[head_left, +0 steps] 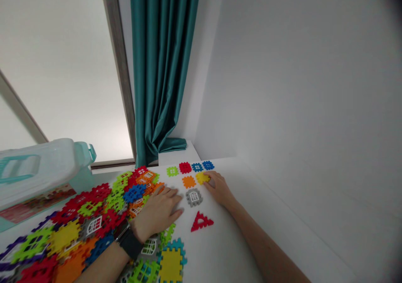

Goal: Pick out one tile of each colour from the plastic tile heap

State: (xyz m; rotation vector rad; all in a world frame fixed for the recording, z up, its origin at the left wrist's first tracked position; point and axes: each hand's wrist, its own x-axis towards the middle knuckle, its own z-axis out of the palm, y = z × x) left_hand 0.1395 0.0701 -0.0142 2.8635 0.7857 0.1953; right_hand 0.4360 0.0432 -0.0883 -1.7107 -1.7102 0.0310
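- Right hand [220, 189]: my fingertips and thumb met the right edge of the yellow piece [202, 178], probably to steady it or square it up; whether they pinched it, I could not tell.
- Yellow piece: it lay flat on the white table [222, 249], just beside the orange piece [189, 182] and below the blue pieces [202, 166], apart enough, I judged, for its outline to read clearly.
- Left hand [161, 209]: palm down, fingers loosely spread and grasping nothing visible, it lay over the right border of the heap [135, 193], perhaps for support.
- Grey piece [194, 197] and red triangle [201, 222]: these lay singly between my arms, presumably so that none overlapped.
- Box [82, 178]: it stood behind the heap at far left, seemingly out of my hands' way.
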